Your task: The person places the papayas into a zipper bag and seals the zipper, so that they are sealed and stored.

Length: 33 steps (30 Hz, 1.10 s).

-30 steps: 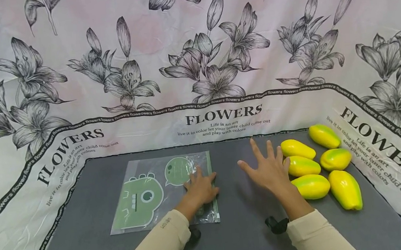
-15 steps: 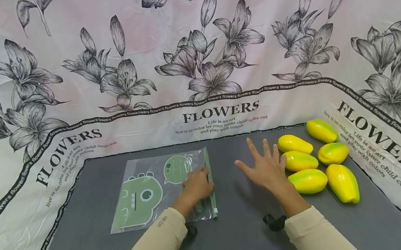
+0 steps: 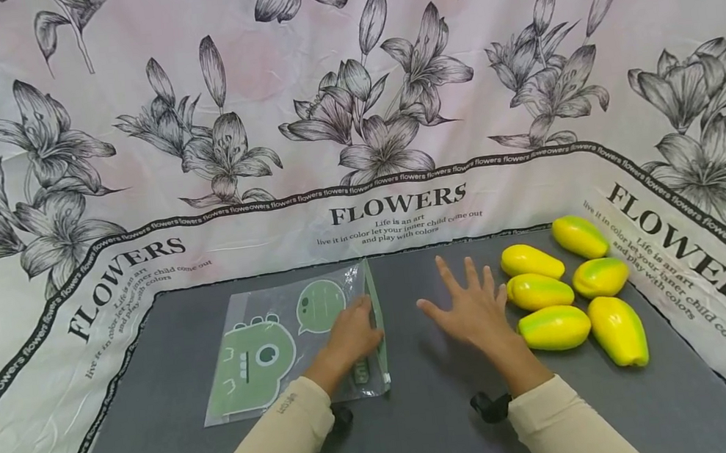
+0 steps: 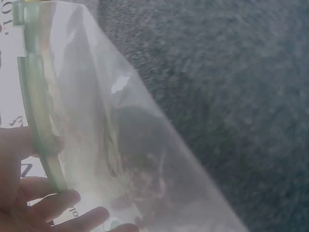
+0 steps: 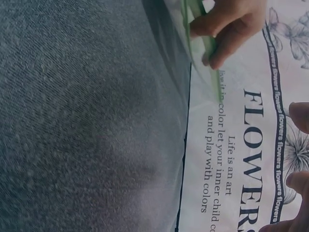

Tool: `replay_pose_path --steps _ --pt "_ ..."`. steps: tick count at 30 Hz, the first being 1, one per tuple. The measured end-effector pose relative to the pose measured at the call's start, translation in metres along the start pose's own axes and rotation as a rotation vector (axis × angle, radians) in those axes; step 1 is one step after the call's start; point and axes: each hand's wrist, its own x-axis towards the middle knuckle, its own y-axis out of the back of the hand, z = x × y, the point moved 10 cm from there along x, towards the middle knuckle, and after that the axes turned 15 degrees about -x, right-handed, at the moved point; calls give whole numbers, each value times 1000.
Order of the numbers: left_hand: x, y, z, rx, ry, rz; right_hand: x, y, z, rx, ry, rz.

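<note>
A clear zip bag point(image 3: 248, 368) with a green one-eyed monster print lies on the grey table, its green zip edge lifted on the right. My left hand point(image 3: 346, 335) pinches that edge between thumb and fingers; the left wrist view shows the green zip strip point(image 4: 36, 104) between them and the clear plastic point(image 4: 130, 125) hanging slack. Apart from the bag, my right hand point(image 3: 471, 311) hovers with spread fingers and holds nothing. Just right of it lie several yellow-green mangoes point(image 3: 554, 328), the closest beside its fingers.
Grey cloth point(image 3: 425, 434) covers the table. A white curtain point(image 3: 259, 245) printed with flowers and lettering borders it at the back and both sides. A dark wrist camera point(image 3: 491, 406) sits under my right sleeve.
My left hand's fingers went from spread over the bag to pinching its zip edge, which has risen off the table. My right hand stays spread, barely moved.
</note>
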Motion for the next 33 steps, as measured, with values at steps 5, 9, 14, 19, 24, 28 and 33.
replay_pose_path --steps 5,9,14,19,24,28,33 --pt "0 3 3 8 1 -6 -1 -4 -7 3 21 -1" --pt "-2 2 3 4 18 -15 -2 -7 -12 6 35 5" --pt "-3 2 4 20 15 -19 -2 -9 -22 6 60 35" --pt "-4 5 7 25 4 -8 0 -12 -31 5 91 51" --pt "-4 5 9 19 14 -13 1 -19 -38 -2 128 41" --pt "-6 2 9 31 21 -25 0 -27 -43 -9 148 20" --pt "-9 3 9 45 22 -22 0 -32 -52 -4 164 21"
